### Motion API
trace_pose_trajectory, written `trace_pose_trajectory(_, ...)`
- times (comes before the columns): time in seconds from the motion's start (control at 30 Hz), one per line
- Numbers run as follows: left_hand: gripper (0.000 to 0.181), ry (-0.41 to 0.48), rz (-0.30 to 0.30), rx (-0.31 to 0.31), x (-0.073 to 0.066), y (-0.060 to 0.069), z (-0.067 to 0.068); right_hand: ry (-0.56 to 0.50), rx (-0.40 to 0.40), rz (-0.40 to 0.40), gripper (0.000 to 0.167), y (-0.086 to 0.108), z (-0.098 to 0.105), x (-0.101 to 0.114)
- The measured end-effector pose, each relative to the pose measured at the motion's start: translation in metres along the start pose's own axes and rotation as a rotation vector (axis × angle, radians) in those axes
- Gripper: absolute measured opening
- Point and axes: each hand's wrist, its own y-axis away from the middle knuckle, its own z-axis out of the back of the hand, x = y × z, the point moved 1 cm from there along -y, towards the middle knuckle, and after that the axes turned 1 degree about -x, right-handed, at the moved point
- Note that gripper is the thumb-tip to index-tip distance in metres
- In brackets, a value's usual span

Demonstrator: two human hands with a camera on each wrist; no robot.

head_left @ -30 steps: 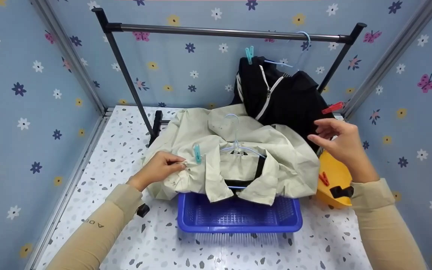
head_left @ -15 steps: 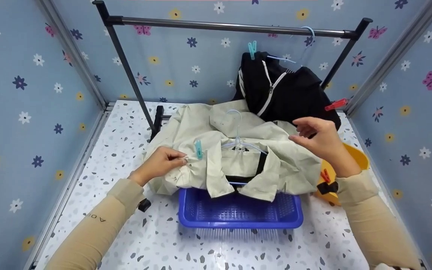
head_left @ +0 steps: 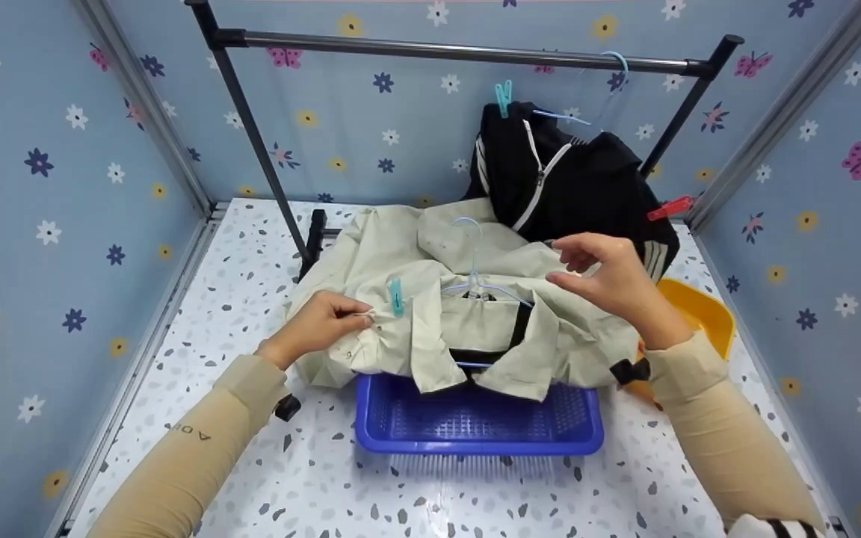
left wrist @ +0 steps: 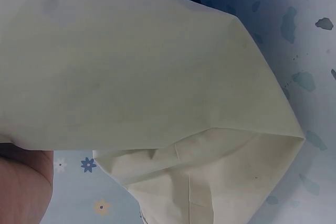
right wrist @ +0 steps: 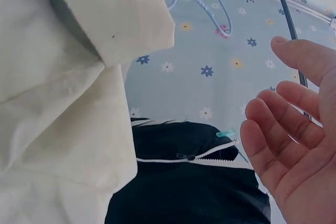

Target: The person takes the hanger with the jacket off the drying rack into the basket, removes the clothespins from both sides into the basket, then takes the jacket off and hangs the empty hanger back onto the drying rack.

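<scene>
A pale beige collared jacket [head_left: 378, 246] lies spread over the back of a blue basket [head_left: 479, 447], a light blue hanger [head_left: 474, 278] inside its neckline. My left hand [head_left: 316, 323] pinches the jacket's fabric on the left. Close to those fingertips, a teal clothespin [head_left: 396, 297] is clipped to the jacket. My right hand [head_left: 610, 280] is held over the jacket's right side with nothing in it. In the right wrist view, its fingers [right wrist: 270, 142] are loosely bent and apart from the cloth. The left wrist view is mostly filled by beige fabric [left wrist: 131, 66].
Behind, a black jacket [head_left: 587, 183] with a white zipper hangs from a dark rack [head_left: 415, 51]. A teal clothespin [head_left: 504, 99] and a red clothespin [head_left: 670, 208] are on its shoulders. A yellow container [head_left: 707, 317] stands at right, partly behind my right arm. Patterned walls enclose the table.
My right hand has moved left, from near the black jacket and yellow container to over the beige jacket. My left hand keeps its pinch on the fabric. The head view has tilted slightly.
</scene>
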Motion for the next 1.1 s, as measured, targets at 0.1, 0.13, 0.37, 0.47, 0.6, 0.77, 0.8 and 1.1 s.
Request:
trace_pose_trajectory(0.1,0.022,0.004,0.015,-0.005,0.000,0.000,0.000,0.010,0.011,0.020,0.038,-0.004,-0.006,0.004)
trace_pose_trajectory(0.13,0.022,0.003,0.015,-0.006,0.000,0.000,0.000,0.008,0.020,0.026,0.038,-0.006,-0.008,0.006)
trace_pose_trajectory(0.37,0.022,-0.001,0.011,-0.005,0.000,0.000,0.000,0.016,0.068,0.063,0.037,-0.015,-0.022,0.013)
trace_pose_trajectory(0.47,0.023,-0.005,0.014,-0.004,0.001,-0.001,0.000,0.029,0.093,0.069,0.037,-0.019,-0.027,0.017)
trace_pose_trajectory(0.6,0.022,-0.003,0.014,-0.005,0.002,-0.001,0.000,0.036,0.126,0.058,0.036,-0.023,-0.033,0.021)
trace_pose_trajectory(0.77,0.021,-0.003,0.001,-0.004,0.003,-0.002,0.000,0.029,0.138,0.067,0.034,-0.027,-0.042,0.026)
trace_pose_trajectory(0.8,0.021,-0.004,-0.002,-0.005,0.003,-0.002,0.000,0.024,0.138,0.074,0.033,-0.028,-0.045,0.026)
trace_pose_trajectory(1.1,0.022,0.021,0.020,-0.003,0.003,-0.002,-0.001,-0.023,0.183,0.075,0.033,-0.038,-0.063,0.034)
